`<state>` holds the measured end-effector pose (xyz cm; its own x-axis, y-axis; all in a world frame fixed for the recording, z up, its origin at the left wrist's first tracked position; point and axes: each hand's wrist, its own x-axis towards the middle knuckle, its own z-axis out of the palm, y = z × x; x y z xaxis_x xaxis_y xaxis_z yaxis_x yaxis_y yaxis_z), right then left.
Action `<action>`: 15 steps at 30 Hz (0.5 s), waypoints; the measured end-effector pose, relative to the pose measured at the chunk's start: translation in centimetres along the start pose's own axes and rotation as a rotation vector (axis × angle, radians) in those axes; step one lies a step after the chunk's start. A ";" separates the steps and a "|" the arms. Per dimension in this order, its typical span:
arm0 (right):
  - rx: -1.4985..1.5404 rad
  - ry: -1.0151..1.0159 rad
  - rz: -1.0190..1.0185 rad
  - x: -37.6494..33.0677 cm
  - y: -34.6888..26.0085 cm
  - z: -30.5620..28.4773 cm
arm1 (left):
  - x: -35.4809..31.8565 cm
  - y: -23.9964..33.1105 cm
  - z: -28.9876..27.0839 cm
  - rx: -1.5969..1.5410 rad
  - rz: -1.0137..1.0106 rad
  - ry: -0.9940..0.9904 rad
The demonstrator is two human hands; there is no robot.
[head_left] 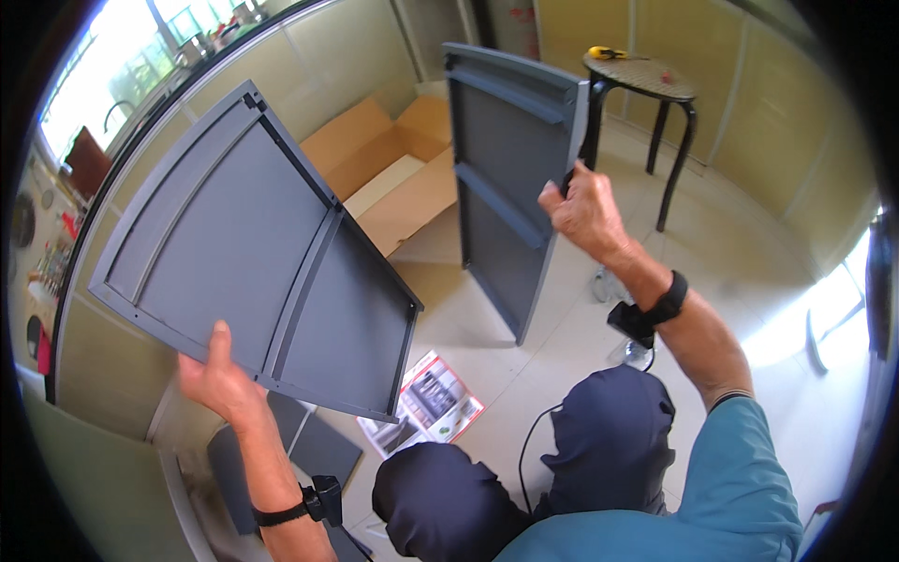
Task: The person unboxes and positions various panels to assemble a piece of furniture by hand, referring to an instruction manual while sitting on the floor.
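My left hand point(220, 379) is closed on the near edge of a large grey panel point(215, 239), with the thumb resting on its face. The panel is held tilted, its raised rims and a crossbar turned toward me. On the right, my right hand point(590, 211) is closed around the right edge of a second grey panel point(501, 136), which stands upright with its lower corner near the floor. Two crossbars run over that panel's face. Some of the right fingers are hidden, and a small dark part shows beside them. The two panels are apart.
An open cardboard box point(417, 206) lies behind the panels. A printed sheet point(449, 398) is on the floor by my knees, with dark grey flat pieces point(328, 450) to its left. A black-legged stool point(679, 89) bears a yellow tool point(607, 53). A counter edge borders the left.
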<state>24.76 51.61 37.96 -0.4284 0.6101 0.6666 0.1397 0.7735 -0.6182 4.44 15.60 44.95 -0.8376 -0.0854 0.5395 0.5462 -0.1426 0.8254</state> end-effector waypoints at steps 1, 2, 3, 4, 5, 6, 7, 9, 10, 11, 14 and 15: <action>-0.004 0.027 -0.015 1.1 0.0 -0.6 | 0.7 -0.3 1.8 -0.039 -0.003 -0.015; 0.009 0.020 0.005 1.9 -0.2 -1.3 | 1.1 -0.9 3.6 -0.036 0.032 -0.036; 0.025 0.012 0.026 2.7 -0.3 -1.9 | 1.4 -1.0 5.5 -0.031 0.068 -0.055; 0.010 0.007 0.058 3.1 0.2 -2.3 | 1.0 -1.0 7.5 -0.057 0.045 -0.079; -0.006 0.004 0.090 3.5 0.9 -2.9 | 0.4 -1.1 9.3 -0.083 0.034 -0.095; -0.084 0.012 0.080 3.9 1.2 -3.3 | 0.0 -1.3 10.7 -0.112 0.034 -0.114; -0.075 -0.021 0.091 4.3 1.3 -4.3 | -0.7 -1.2 12.2 -0.148 0.033 -0.132; -0.022 0.038 0.077 4.7 2.2 -4.7 | -1.9 -0.7 14.3 -0.204 0.000 -0.146; -0.008 0.045 0.107 4.7 2.5 -4.7 | -2.1 -0.8 14.7 -0.163 -0.002 -0.156; 0.001 0.054 0.139 4.8 2.8 -5.0 | -2.3 -0.9 15.5 -0.126 -0.008 -0.172; 0.107 0.057 0.246 6.0 4.2 -4.8 | -3.2 -0.6 18.5 -0.117 -0.004 -0.201; 0.098 0.060 0.257 6.4 4.8 -4.7 | -3.5 -0.5 19.6 -0.112 -0.008 -0.203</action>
<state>26.92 60.01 41.25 -0.3363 0.7954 0.5042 0.1484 0.5735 -0.8057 7.21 35.29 45.85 -0.8175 0.1147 0.5644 0.5255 -0.2524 0.8125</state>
